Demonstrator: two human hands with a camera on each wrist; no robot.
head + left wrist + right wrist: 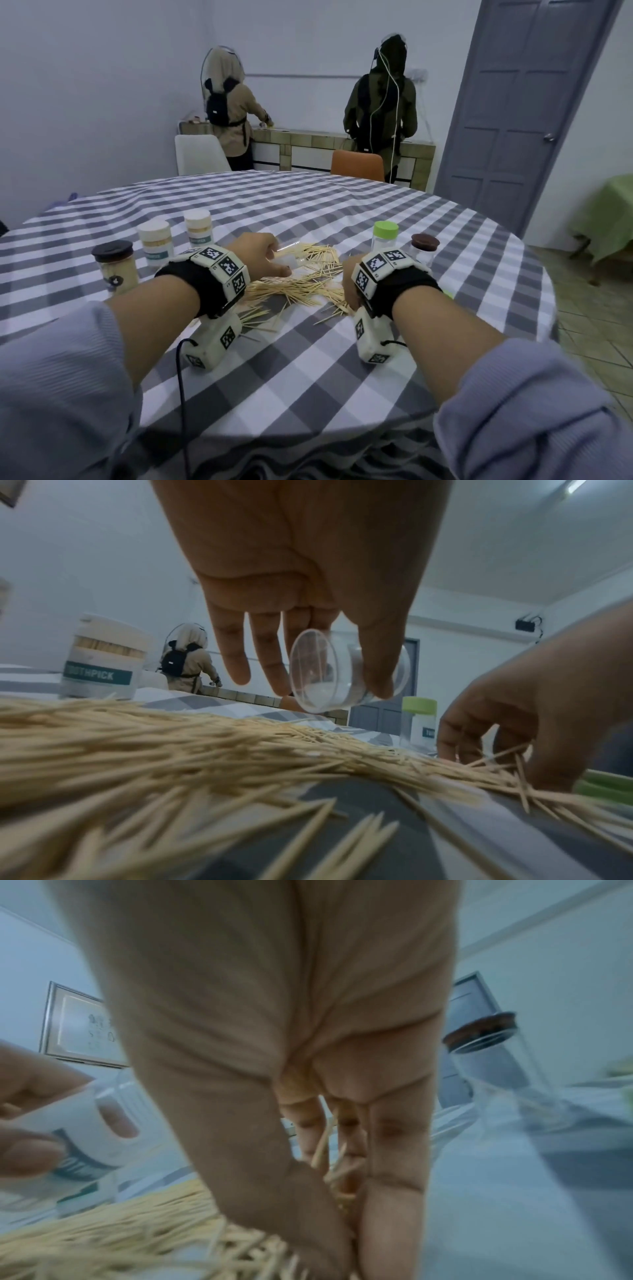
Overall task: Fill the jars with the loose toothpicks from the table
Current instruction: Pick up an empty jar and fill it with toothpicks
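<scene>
Loose toothpicks lie heaped mid-bench on the checked cloth, between your two hands. Your left hand holds an uncapped clear jar tipped on its side just above the heap, thumb and fingers curled round it; your right hand is down in the heap's right edge, grip pinched on a few toothpicks. Capped jars stand around: green-lidded and brown-lidded beyond the right hand, three to the left.
</scene>
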